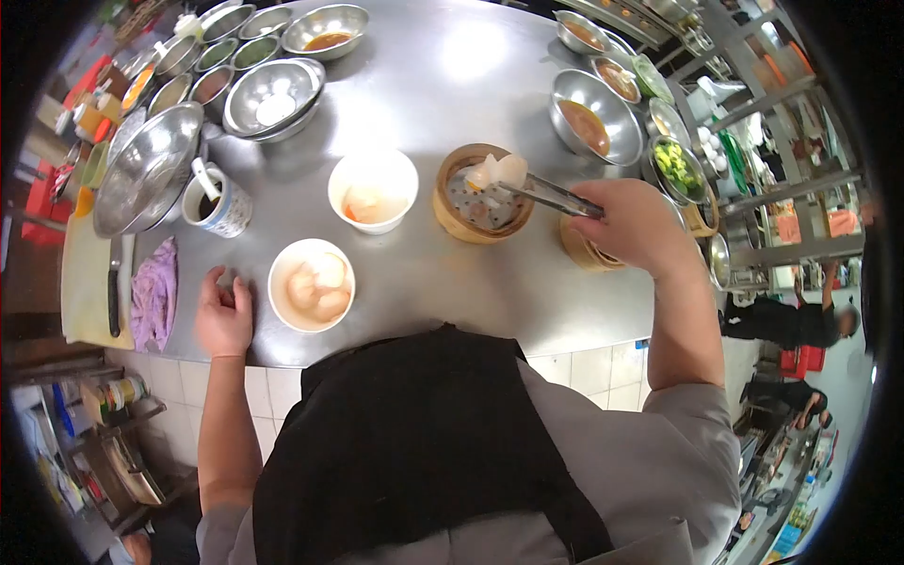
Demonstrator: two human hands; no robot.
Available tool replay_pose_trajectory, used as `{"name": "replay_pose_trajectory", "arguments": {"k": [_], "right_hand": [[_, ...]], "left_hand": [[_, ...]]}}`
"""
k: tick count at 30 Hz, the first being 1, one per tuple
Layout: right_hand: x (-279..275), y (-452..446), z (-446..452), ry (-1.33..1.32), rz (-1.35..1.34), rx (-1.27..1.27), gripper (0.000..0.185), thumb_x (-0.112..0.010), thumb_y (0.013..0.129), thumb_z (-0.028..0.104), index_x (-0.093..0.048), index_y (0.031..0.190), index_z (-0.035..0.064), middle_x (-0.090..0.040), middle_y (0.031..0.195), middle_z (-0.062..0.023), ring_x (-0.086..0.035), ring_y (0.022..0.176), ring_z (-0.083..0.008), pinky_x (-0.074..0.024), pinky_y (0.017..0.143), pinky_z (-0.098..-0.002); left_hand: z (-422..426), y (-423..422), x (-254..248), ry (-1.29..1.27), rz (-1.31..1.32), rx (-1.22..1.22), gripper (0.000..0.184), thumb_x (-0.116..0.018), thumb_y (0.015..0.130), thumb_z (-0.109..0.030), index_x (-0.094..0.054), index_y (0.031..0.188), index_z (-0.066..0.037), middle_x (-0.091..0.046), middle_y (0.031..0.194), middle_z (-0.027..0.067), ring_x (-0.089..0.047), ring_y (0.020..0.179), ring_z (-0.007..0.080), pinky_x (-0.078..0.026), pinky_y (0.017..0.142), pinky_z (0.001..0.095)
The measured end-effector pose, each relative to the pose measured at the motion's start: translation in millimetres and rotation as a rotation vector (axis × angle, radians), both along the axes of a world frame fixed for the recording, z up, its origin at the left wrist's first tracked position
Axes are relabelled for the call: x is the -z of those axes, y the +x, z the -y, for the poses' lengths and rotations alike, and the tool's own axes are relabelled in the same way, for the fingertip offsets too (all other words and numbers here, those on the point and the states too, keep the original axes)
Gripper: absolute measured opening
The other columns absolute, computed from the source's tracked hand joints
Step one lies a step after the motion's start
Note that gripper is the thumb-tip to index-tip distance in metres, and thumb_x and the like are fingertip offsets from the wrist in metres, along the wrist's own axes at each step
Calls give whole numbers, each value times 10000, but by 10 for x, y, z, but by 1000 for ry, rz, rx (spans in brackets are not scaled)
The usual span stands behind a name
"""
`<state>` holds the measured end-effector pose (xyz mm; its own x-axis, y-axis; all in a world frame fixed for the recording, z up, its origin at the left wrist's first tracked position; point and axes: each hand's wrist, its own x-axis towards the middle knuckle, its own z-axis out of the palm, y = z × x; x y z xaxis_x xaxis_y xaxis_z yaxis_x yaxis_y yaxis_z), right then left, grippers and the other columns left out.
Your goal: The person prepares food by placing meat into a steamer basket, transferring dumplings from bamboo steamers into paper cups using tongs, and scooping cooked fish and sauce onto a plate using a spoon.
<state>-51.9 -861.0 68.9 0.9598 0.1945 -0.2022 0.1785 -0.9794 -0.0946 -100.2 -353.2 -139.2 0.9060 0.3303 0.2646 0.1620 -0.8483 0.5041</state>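
Observation:
My right hand (pixel 642 226) is closed around metal tongs (pixel 557 196). Their tips reach a pale dumpling (pixel 509 171) at the right side of a round bamboo steamer (pixel 452 220); whether they pinch it firmly is hard to see. Perforated paper lines the steamer. Beneath my right hand, a second bamboo steamer (pixel 586 249) is partly hidden. My left hand (pixel 224 318) rests on the metal table, thumb apart from loosely bent fingers, holding nothing. Beside it stands a white tub (pixel 274 273) with several pale dumplings (pixel 330 271). Another white tub (pixel 377 168) behind holds pale and orange food.
At the left lie a purple cloth (pixel 153 297), a knife (pixel 114 297) on a cutting board (pixel 87 282) and a patterned cup (pixel 226 218). Metal bowls (pixel 273 94) crowd the back left. At right are a sauce bowl (pixel 617 122) and a green-vegetable bowl (pixel 678 169).

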Motion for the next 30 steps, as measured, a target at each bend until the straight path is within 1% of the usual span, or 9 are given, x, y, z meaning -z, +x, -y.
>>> {"name": "replay_pose_trajectory", "arguments": {"k": [5, 8, 11, 14, 17, 20, 23, 26, 30], "right_hand": [[8, 289, -349, 95, 81, -246, 244, -715, 852, 277, -711, 1014, 94, -701, 837, -135, -677, 849, -351, -522, 746, -472], [98, 516, -667, -37, 104, -388, 254, -706, 853, 282, -716, 1024, 94, -709, 849, -135, -683, 852, -347, -536, 765, -466], [188, 673, -992, -135, 103, -447, 223, -720, 838, 263, -713, 972, 86, -708, 882, -123, -679, 861, -353, -540, 786, -454], [184, 807, -1303, -330, -63, -414, 195, -698, 852, 251, -724, 965, 95, -714, 918, -125, -686, 884, -336, -546, 794, -455], [225, 829, -1405, -407, -3, -490, 154, -657, 853, 200, -735, 910, 80, -710, 864, -139, -696, 840, -329, -552, 751, -452], [247, 797, -1484, -378, 114, -556, 121, -637, 826, 139, -739, 823, 73, -704, 794, -140, -702, 780, -323, -558, 694, -437], [229, 776, -1607, -347, 21, -509, 123, -628, 807, 104, -729, 750, 62, -698, 744, -130, -696, 725, -325, -557, 649, -423], [303, 729, -1626, -376, 51, -552, 120, -633, 808, 96, -736, 755, 63, -702, 750, -117, -697, 724, -308, -553, 641, -417], [319, 774, -1772, -530, -129, -501, 179, -718, 805, 129, -788, 970, 120, -747, 935, -36, -723, 887, -219, -554, 663, -365]], "left_hand": [[-1, 7, -18, 3, 14, 9, 312, -722, 873, -226, -669, 1156, -103, -531, 585, 46, -547, 523, 230, -455, 530, 399], [24, 1, -56, 6, 19, -1, 308, -722, 874, -229, -670, 1151, -106, -531, 585, 42, -549, 525, 225, -455, 531, 399], [2, -2, -18, 18, 33, -8, 316, -721, 876, -239, -668, 1158, -109, -527, 585, 35, -544, 529, 221, -458, 534, 395], [-12, -8, -8, 17, 39, -6, 325, -720, 878, -244, -666, 1169, -110, -523, 584, 30, -544, 529, 217, -456, 531, 389], [-1, -9, -17, 18, 45, -7, 331, -719, 879, -247, -664, 1175, -109, -521, 582, 25, -542, 525, 213, -452, 526, 385], [-4, -12, -15, 15, 45, -4, 331, -720, 879, -248, -665, 1175, -109, -520, 580, 25, -539, 519, 210, -449, 523, 381], [2, 13, -23, 13, 35, 1, 329, -720, 878, -246, -666, 1173, -111, -520, 577, 26, -537, 514, 210, -447, 520, 380], [16, 9, -53, 11, 26, -6, 324, -719, 877, -244, -667, 1165, -107, -517, 574, 27, -534, 513, 209, -445, 520, 380], [22, 7, -63, 15, 31, -3, 312, -718, 877, -241, -668, 1151, -101, -512, 571, 28, -529, 511, 211, -443, 520, 381]]}}
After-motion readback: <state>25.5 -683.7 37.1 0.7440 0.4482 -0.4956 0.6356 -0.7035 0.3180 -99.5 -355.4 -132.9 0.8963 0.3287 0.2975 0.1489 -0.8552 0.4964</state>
